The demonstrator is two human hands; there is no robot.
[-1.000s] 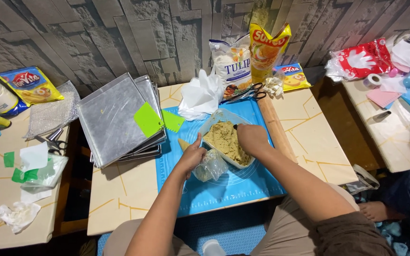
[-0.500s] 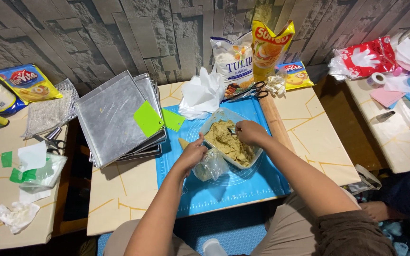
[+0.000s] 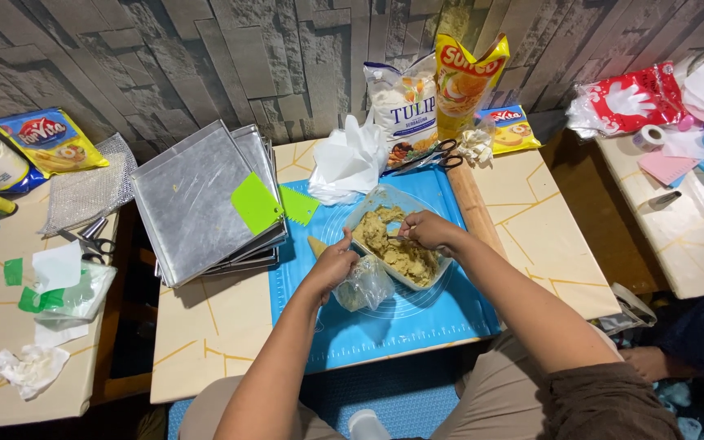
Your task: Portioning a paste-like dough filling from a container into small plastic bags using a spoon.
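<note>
Your left hand [image 3: 332, 265] grips the gathered top of a clear plastic bag [image 3: 364, 285] just below centre frame. Your right hand [image 3: 425, 230] rests in the yellowish dough [image 3: 397, 244] inside the clear container [image 3: 368, 202], which sits on the blue mat [image 3: 401, 326]. Left of centre, a stack of metal trays [image 3: 193, 200] carries a green scraper [image 3: 256, 204]. Scissors [image 3: 425, 156] lie above the container, beside crumpled white paper [image 3: 348, 163], with food packets [image 3: 437, 94] standing against the wall at upper centre.

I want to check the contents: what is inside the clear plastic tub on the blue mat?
The clear plastic tub holds lumpy yellowish-brown dough. The right hand reaches into it and covers part of the dough. The tub's bottom cannot be seen under the dough.
</note>
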